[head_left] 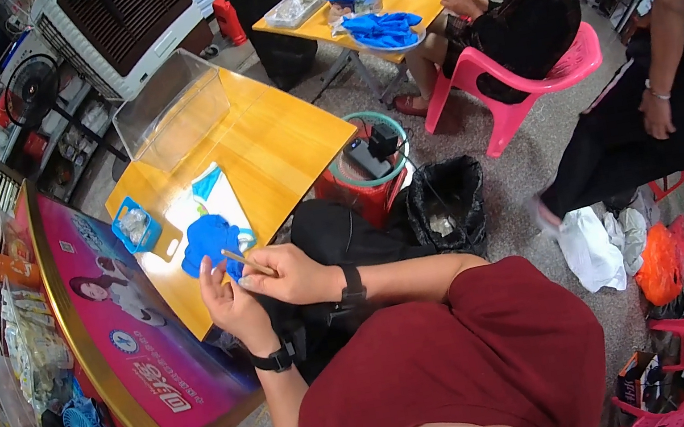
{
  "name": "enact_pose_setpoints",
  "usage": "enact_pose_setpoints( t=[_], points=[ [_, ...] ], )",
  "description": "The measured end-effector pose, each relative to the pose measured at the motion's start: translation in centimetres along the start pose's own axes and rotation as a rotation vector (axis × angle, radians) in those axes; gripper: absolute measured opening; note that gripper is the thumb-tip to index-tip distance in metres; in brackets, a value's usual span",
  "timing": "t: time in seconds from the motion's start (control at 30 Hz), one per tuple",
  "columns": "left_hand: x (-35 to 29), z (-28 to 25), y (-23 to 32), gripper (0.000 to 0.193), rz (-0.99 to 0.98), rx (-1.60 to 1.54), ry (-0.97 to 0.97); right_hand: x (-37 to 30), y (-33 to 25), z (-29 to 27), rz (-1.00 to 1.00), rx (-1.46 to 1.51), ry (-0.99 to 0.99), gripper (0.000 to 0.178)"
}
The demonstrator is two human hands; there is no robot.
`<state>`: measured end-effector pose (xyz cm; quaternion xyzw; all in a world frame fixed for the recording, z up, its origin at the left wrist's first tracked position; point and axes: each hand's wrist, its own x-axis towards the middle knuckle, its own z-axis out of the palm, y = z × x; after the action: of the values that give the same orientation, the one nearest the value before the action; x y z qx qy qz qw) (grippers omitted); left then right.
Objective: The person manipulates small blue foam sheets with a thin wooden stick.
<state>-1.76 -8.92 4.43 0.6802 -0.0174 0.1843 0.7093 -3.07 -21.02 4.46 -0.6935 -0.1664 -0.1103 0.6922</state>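
My right hand (296,275) is closed on a thin brown stick (249,262), whose end points up and left over the table. Close beside it, my left hand (235,304) has its fingers stretched upward and slightly apart. Blue shows between the two hands; whether it touches my left fingers is hard to make out. Just beyond my fingertips a crumpled blue cloth (209,241) lies at the near edge of the yellow table (276,143). Under and behind it are a white board (179,215) and a blue-and-white piece (210,184).
A small blue basket (149,237) holds clear packets at the table's left. Behind stands a clear bin (173,120). Right of the table are a red bucket (346,197) and a black-lined bin (474,218). One person sits in a pink chair (522,97); another stands at right.
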Motion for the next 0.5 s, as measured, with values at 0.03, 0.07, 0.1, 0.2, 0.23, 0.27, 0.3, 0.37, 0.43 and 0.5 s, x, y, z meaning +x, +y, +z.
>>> enact_pose_setpoints(
  t=[0.03,0.07,0.1,0.2,0.23,0.27,0.3,0.37,0.43,0.5],
  points=[
    [0.0,0.1,0.0,0.045,-0.086,-0.089,-0.013,0.0,0.5,0.3,0.024,0.024,0.002,0.013],
    [0.1,0.2,0.0,0.045,-0.174,-0.176,-0.023,0.0,1.3,0.2,0.035,0.036,-0.004,0.014],
    [0.2,-0.3,-0.1,0.046,-0.266,-0.256,-0.022,0.0,1.2,0.2,0.001,0.014,0.046,0.014],
    [-0.5,-1.3,0.8,0.041,-0.377,-0.426,-0.091,0.5,1.4,-0.6,0.070,0.090,0.112,0.016],
    [-0.6,-1.4,1.3,0.040,-0.449,-0.473,-0.107,0.7,2.0,-0.8,0.093,0.089,0.121,0.016],
    [-0.6,-1.5,1.0,0.038,-0.478,-0.596,-0.196,0.9,2.1,-0.9,0.093,0.094,0.177,0.016],
    [-0.6,-1.8,0.8,0.035,-0.495,-0.720,-0.282,1.2,2.3,-0.9,0.077,0.135,0.192,0.017],
    [-0.8,-1.3,2.5,0.031,-0.625,-0.847,-0.388,1.2,1.5,-1.2,0.190,0.170,0.131,0.013],
    [-0.6,-1.4,2.1,0.029,-0.608,-0.951,-0.531,1.0,1.1,-0.9,0.146,0.199,0.087,0.011],
    [-0.3,-1.6,1.5,0.031,-0.577,-0.854,-0.484,0.9,1.9,-0.7,0.255,0.214,0.063,0.014]
  ],
)
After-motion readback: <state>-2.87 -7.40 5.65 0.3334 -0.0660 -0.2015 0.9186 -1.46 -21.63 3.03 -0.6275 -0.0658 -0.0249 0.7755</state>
